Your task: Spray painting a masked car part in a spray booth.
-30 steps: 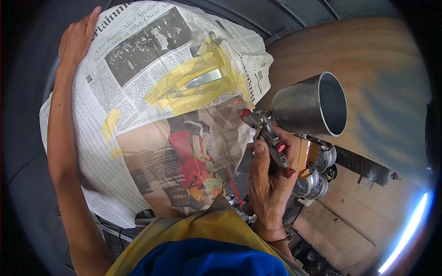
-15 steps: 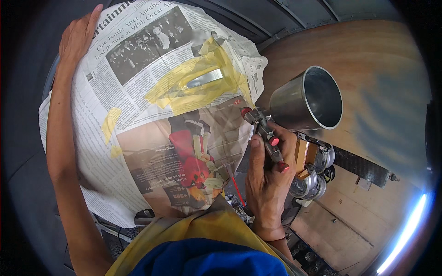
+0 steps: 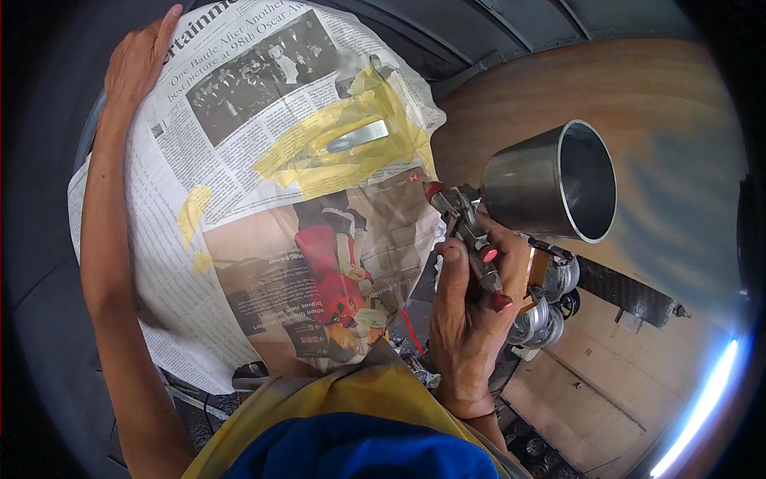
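A spray gun point(image 3: 467, 219) with red-ended knobs is gripped in my right hand point(image 3: 471, 327), right of centre. Its grey metal cup point(image 3: 519, 184) tips to the right, mouth facing right. A large rounded object wrapped in newspaper point(image 3: 263, 255) fills the left and middle; its kind is hidden. Yellow masking tape point(image 3: 311, 152) frames a bare silvery strip point(image 3: 357, 136) on it. At the upper left, my left hand point(image 3: 136, 68) holds the wrapped object's edge, thumb stretched along the paper and the other fingers mostly hidden. The gun's red front end is just right of the paper.
A brown wood-like panel point(image 3: 638, 88) stands at the right behind the cup. Below it are shiny metal round parts point(image 3: 535, 319) and a dark beam point(image 3: 622, 291). A bright tube light point(image 3: 702, 407) shows at lower right. Dark ribbed metal point(image 3: 542, 24) runs along the top.
My right hand has shifted a little right and down with the spray gun, away from the paper. The cup has turned slightly. My left hand has barely moved.
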